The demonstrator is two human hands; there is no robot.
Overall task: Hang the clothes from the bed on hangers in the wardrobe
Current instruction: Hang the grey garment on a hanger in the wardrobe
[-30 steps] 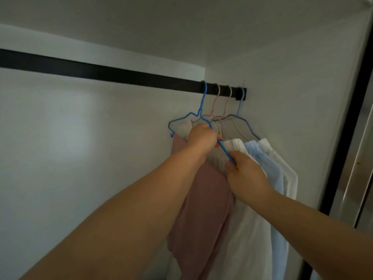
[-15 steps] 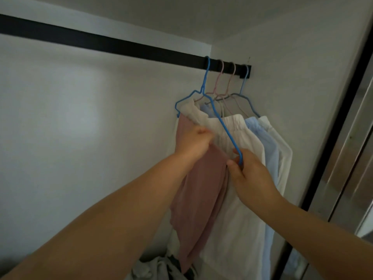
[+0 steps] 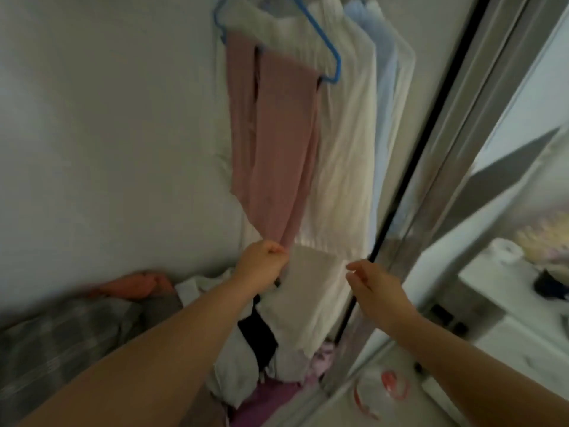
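Our left hand [image 3: 261, 266] pinched the bottom hem of the pink garment [image 3: 274, 143], which hung above it on the blue hanger [image 3: 326, 47]. Our right hand [image 3: 374, 285] was released, fingers loose, just beside the white garment [image 3: 345, 143].

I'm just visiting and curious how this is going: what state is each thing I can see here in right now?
Pink garment: draped over the hanger, hanging down.
Blue hanger: carrying the pink garment; its hook is out of view.
White garment: hanging beside the pink one.
Light blue garment: hanging behind the white one.
Left hand: pinching the pink garment's bottom edge.
Right hand: loosely open, holding nothing.
Clothes pile: heaped below, unhung.
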